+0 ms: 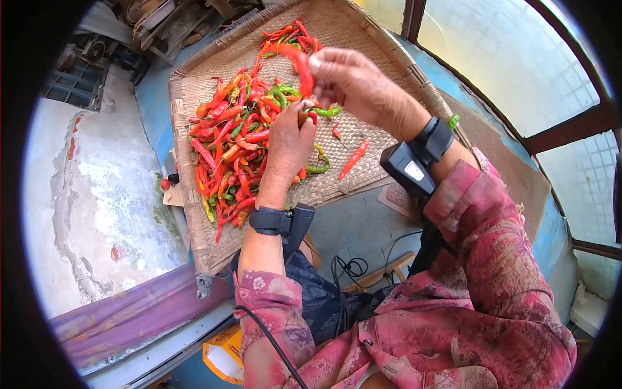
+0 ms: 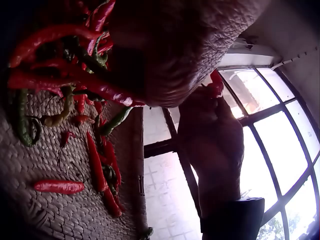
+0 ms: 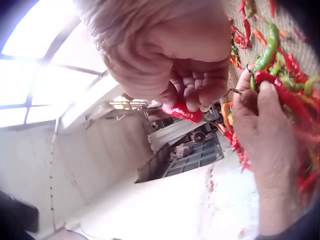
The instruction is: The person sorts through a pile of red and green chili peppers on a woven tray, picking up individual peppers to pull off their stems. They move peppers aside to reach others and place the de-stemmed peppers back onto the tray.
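Over a woven tray (image 1: 353,39), my right hand (image 1: 366,87) pinches a long, curved red chili pepper (image 1: 301,68) between thumb and fingers. That pepper is slightly blurred in the head view; in the right wrist view its wrinkled red body pokes out below the curled fingers. Lower and to the left, my left hand (image 1: 290,142) hovers at the edge of the chili pile (image 1: 223,139). Its thumb and fingers grip a red chili pepper (image 3: 282,89) near the stem, seen in the right wrist view. A green chili (image 3: 270,47) overlaps those fingertips there.
A smaller heap of red chilies (image 1: 291,35) lies toward the tray's far end. A loose red chili (image 1: 354,159) and a twisted green one (image 1: 319,168) rest on the weave at the near right. Windows (image 1: 518,71) stand right, a pale wall (image 1: 110,194) left, black cables (image 1: 350,266) below.
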`<act>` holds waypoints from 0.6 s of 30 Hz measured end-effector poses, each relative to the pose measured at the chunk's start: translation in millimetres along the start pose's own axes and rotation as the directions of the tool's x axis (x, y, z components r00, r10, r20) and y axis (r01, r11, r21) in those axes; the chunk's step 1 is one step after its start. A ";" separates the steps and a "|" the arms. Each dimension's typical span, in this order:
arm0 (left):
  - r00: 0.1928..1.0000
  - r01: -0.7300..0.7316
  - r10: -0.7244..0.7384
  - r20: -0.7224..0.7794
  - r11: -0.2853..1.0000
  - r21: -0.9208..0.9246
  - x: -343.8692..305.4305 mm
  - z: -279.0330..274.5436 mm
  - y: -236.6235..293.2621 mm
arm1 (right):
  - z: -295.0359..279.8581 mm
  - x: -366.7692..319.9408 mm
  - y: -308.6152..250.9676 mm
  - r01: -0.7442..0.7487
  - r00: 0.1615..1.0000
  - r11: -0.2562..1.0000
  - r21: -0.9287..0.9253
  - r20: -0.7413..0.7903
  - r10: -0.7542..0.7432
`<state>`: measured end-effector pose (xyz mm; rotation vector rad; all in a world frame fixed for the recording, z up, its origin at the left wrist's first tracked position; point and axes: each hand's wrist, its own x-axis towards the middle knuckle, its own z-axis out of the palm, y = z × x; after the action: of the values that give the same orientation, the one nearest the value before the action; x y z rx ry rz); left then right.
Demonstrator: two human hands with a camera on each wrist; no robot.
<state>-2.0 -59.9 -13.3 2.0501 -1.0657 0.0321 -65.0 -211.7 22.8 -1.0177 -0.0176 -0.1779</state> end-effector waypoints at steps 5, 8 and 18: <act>0.950 0.297 -0.303 0.071 0.818 -0.493 3.5 -12.1 2.9 | -34.4 5.6 -15.1 0.100 0.963 0.857 -0.505 -0.168 -0.211; 0.928 0.332 -0.354 0.111 0.658 -0.675 4.9 -18.0 0.6 | -46.6 8.3 -8.1 -0.006 0.833 0.006 -1.000 -0.009 -0.554; 0.950 0.250 -0.265 0.164 0.333 -0.909 7.7 -16.0 0.3 | -11.6 1.9 27.3 0.344 0.933 0.205 -0.916 0.310 -0.183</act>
<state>7.8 -54.5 0.5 1.0887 -0.4756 -0.6086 -59.7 -207.8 -6.2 -2.3392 -0.2459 -0.4809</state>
